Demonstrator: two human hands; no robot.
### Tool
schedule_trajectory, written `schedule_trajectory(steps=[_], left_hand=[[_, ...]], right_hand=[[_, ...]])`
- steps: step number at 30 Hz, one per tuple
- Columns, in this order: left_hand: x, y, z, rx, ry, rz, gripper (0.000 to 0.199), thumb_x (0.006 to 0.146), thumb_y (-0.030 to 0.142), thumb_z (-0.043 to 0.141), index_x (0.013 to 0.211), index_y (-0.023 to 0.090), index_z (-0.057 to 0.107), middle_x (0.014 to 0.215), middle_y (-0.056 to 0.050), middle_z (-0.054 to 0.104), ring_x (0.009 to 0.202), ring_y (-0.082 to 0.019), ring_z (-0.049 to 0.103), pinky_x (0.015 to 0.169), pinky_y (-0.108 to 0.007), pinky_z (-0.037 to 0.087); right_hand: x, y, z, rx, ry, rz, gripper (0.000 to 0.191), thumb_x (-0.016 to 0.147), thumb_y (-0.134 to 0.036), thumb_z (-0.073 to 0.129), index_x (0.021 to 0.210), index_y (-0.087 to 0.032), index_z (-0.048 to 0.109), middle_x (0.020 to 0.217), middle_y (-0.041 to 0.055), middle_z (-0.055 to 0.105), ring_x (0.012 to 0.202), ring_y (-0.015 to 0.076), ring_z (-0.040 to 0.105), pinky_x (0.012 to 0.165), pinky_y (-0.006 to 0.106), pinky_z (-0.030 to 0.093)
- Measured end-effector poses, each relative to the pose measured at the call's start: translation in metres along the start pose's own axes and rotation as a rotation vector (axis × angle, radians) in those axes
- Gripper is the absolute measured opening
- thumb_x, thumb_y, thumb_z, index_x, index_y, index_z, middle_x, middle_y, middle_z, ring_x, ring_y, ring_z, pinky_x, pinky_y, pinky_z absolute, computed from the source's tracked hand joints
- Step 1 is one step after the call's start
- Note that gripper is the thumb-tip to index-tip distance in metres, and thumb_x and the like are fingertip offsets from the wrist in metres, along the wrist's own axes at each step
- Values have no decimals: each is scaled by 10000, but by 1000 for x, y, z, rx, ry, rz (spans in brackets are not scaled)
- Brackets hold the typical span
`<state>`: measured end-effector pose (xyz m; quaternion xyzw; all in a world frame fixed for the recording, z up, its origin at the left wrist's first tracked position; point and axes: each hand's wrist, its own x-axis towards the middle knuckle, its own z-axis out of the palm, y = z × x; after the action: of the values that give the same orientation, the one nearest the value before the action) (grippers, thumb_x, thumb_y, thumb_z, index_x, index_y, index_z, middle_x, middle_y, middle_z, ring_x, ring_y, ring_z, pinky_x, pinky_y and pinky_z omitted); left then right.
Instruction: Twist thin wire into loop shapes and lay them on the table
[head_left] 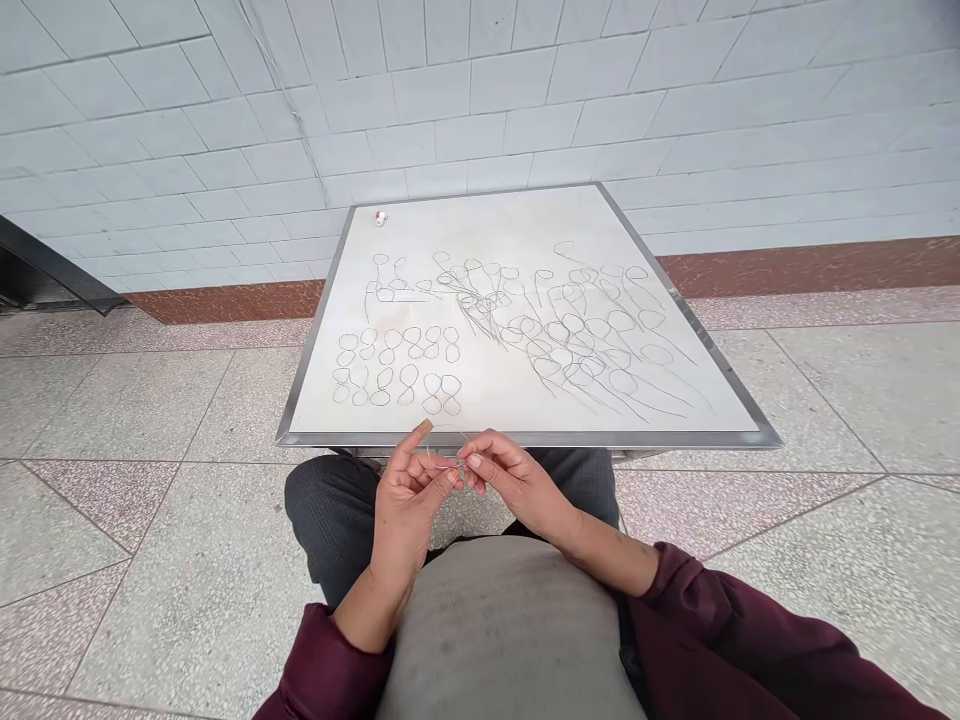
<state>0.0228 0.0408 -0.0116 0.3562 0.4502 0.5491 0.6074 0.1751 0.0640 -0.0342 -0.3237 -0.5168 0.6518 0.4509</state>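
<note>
My left hand [405,495] and my right hand [525,485] meet just in front of the table's near edge, both with fingers pinched together. Between them they grip a thin wire [429,452], which curves up in a loop above the fingertips. Its held end is mostly hidden by my fingers. A tan wrap covers one raised fingertip of the left hand. Beyond my hands, figure-eight wire pieces [409,376] lie in rows on the left of the white table [495,415]. Many looped wires with straight tails [570,340] overlap in a loose spread at the middle and right.
A grey metal rim [525,439] edges the table. Near its far left corner sits a small white and red object [381,218]. The table's far side is close to a white tiled wall [450,100]. My legs [330,510] are partly under the near edge.
</note>
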Motion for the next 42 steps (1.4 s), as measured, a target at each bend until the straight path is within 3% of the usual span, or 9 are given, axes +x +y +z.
schedule_trajectory(steps=[16,24,31,42], left_hand=[[-1,-1,0,-4,7,-28,591,726,177,749,1276,244,542,820,17,670,693,-117,639,736,-281,492],[-1,-1,1,-1,24,23,558,758,179,716,1282,237,530,783,26,653,674,-112,625,715,-275,503],[-1,-8,1,3,99,69,542,762,202,715,1272,236,534,785,22,641,709,-119,621,760,-293,507],[3,-15,-1,1,194,105,487,740,184,724,1205,221,583,741,36,633,669,-92,600,727,-245,487]], right_hand=[[1,3,1,105,-12,79,195,880,-405,600,912,-215,630,699,-17,590,605,107,467,538,236,351],[3,4,3,127,-9,96,225,824,-369,668,966,-231,562,787,-21,565,655,103,519,547,225,387],[4,1,5,-46,40,101,169,821,-361,659,855,-210,590,746,-14,568,666,112,517,607,257,431],[1,9,1,-433,96,-36,180,883,-263,534,980,-276,685,733,9,473,755,180,468,700,329,413]])
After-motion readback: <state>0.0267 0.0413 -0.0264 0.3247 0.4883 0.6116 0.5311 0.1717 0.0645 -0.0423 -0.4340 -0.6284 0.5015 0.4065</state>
